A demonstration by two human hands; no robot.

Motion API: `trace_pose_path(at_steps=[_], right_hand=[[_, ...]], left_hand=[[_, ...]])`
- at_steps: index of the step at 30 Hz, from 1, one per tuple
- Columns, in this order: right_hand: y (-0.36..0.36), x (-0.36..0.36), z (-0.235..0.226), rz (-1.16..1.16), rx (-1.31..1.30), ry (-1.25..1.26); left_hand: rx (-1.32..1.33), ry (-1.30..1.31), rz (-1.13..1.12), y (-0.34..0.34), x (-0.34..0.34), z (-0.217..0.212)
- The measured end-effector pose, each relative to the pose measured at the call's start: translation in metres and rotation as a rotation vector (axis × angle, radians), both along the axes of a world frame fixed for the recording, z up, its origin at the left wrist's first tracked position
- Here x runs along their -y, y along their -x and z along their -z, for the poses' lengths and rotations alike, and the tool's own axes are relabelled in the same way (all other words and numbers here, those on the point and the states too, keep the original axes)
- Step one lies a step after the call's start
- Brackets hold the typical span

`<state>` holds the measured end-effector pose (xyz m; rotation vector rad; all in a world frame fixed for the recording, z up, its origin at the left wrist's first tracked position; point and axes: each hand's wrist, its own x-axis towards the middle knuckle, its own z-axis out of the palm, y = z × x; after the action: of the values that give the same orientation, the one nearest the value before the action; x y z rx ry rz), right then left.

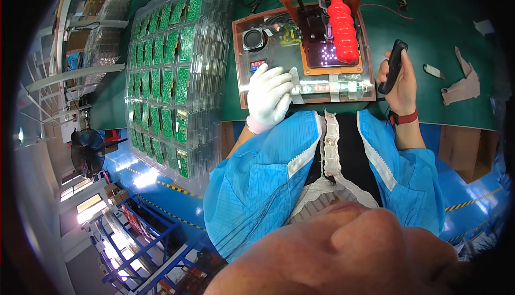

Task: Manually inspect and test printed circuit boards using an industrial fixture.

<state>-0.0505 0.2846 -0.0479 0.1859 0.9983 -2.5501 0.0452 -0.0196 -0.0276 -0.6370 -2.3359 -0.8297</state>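
Note:
My left hand (270,95), in a white glove, lies with its fingers stretched out on the near left part of a clear-topped test fixture (238,88). Nothing shows in its grip. My bare right hand (403,83), with a red wristband (403,118), is closed round a slim black handheld device (396,65) to the right of the fixture. Above the fixture's orange-framed plate (332,70) stands a press with a ribbed red handle (343,29). White-violet dots of light shine beneath the handle. A small red and blue digital display (258,65) glows beyond my left fingers.
At left stands a tall stack of clear plastic trays (212,88) holding several green circuit boards (182,85). A round speaker (253,39) sits in the fixture. On the green table (440,32) at right lie a small pale stick-shaped piece (433,71) and a beige cloth (462,84).

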Motion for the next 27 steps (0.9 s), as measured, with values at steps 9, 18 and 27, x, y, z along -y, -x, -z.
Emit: trace_pose_path(at_steps=[9, 18, 27], right_hand=[[-0.007, -0.009, 0.014, 0.014, -0.173, -0.11], [-0.006, -0.008, 0.012, 0.022, -0.16, -0.128], [-0.007, -0.009, 0.016, 0.013, -0.16, -0.122]], left_hand=[[0.055, 0.009, -0.009, -0.005, 0.003, 0.0], [-0.005, 0.003, -0.007, 0.0, -0.001, -0.001], [0.005, 0.008, -0.009, -0.003, 0.001, 0.0]])
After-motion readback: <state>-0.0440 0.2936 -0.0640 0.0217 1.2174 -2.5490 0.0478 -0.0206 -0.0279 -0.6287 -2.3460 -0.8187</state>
